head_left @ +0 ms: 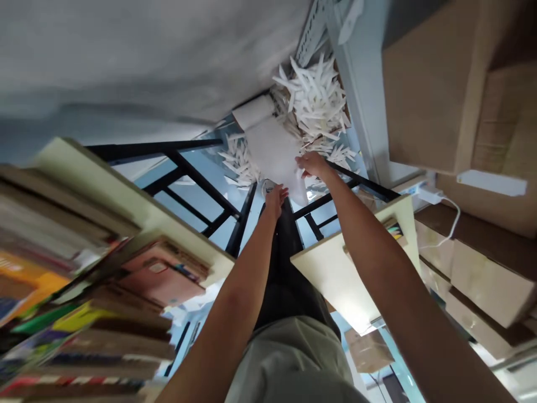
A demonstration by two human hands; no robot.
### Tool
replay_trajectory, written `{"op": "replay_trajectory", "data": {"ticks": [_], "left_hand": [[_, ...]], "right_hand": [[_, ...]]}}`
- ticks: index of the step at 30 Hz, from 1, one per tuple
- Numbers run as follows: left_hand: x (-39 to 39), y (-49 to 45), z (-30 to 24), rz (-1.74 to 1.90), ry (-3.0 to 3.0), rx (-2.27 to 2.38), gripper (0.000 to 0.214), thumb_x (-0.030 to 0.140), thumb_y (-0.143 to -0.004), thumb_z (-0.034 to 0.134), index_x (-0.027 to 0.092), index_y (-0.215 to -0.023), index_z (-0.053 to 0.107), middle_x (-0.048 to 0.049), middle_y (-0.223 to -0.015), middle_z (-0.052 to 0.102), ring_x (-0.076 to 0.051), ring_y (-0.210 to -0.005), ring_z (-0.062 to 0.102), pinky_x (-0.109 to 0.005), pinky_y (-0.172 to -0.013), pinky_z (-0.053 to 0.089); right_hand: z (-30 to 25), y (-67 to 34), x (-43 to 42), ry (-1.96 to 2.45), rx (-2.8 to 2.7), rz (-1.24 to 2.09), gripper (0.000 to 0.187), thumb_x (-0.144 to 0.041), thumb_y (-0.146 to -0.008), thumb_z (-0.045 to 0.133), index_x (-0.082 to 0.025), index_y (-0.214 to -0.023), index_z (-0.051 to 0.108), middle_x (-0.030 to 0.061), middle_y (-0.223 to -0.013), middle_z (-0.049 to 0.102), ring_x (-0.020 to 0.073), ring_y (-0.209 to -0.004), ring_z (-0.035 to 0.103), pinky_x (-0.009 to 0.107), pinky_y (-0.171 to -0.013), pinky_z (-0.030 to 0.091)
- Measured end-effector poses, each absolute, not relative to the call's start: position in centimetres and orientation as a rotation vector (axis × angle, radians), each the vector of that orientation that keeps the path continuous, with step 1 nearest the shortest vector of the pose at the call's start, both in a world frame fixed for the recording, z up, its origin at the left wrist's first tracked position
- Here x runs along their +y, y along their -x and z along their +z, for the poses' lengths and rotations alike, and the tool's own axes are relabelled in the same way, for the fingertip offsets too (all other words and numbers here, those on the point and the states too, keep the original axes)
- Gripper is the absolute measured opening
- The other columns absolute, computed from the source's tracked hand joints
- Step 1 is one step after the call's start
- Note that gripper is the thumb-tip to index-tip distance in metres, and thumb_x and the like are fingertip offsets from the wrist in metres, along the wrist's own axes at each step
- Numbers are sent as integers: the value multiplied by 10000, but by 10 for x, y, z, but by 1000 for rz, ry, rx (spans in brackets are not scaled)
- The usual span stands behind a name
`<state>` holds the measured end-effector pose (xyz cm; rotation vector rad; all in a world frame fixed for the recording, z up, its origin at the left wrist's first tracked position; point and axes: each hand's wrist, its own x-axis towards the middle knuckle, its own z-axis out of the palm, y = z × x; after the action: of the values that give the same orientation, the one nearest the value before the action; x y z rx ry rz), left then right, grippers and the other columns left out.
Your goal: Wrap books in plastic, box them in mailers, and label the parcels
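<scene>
A white sheet (272, 148), partly unrolled from a roll (253, 111), lies on the pale blue floor far below me. My right hand (312, 163) is at the sheet's right edge, fingers curled onto it. My left hand (276, 198) reaches to the sheet's near end with its fingers bent down onto it; what they pinch is hidden. A heap of white paper strips (314, 101) lies just beyond and beside the sheet. My dark trousers (285, 263) and pale shirt (293, 358) fill the lower middle.
A black metal frame (188, 173) stands around the sheet. A shelf of stacked books (84, 313) is at the left. A cream shelf board (335, 274) juts in on the right. Cardboard boxes (440, 84) and a white charger with cable (432, 197) are at the right.
</scene>
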<state>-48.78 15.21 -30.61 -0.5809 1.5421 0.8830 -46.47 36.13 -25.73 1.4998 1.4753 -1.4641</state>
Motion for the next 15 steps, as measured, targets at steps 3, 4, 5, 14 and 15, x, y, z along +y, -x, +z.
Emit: {"op": "replay_trajectory", "data": {"ticks": [3, 4, 5, 14, 15], "left_hand": [[154, 492, -258, 906, 779, 1494, 138, 340, -1116, 674, 214, -1059, 678, -58, -1009, 786, -149, -953, 765, -287, -961, 584], [155, 493, -242, 913, 820, 1476, 138, 351, -1101, 694, 216, -1076, 682, -55, -997, 783, -148, -936, 760, -275, -944, 583], [155, 493, -228, 924, 852, 1445, 147, 364, -1096, 696, 218, -1095, 687, -56, -989, 784, -154, -930, 761, -274, -933, 587], [148, 500, -114, 1312, 578, 1267, 306, 329, -1081, 636, 222, -1346, 746, -119, -1515, 823, -250, -1554, 714, -353, -1193, 650], [145, 501, -102, 1315, 456, 1333, 355, 351, -1090, 628, 215, -1395, 748, -120, -1579, 795, -256, -1607, 678, -374, -1241, 635]], "right_hand": [[-211, 465, 363, -1572, 1520, -1459, 455, -367, -1105, 845, -213, -746, 613, -8, -687, 685, 127, -521, 640, 210, -580, 442], [-194, 464, 362, -1596, 1508, -1492, 441, -357, -1122, 819, -213, -761, 610, -10, -697, 688, 121, -516, 629, 212, -574, 439], [-177, 463, 361, -1616, 1497, -1530, 429, -350, -1143, 787, -213, -778, 607, -11, -713, 695, 112, -516, 621, 210, -570, 438], [-46, 424, 355, -1617, 1466, -1930, 390, -415, -1133, 815, -224, -860, 613, -61, -731, 632, 81, -557, 539, 199, -587, 465], [-36, 416, 356, -1603, 1505, -1942, 401, -438, -1083, 885, -230, -868, 620, -69, -716, 611, 86, -567, 533, 202, -584, 461]]}}
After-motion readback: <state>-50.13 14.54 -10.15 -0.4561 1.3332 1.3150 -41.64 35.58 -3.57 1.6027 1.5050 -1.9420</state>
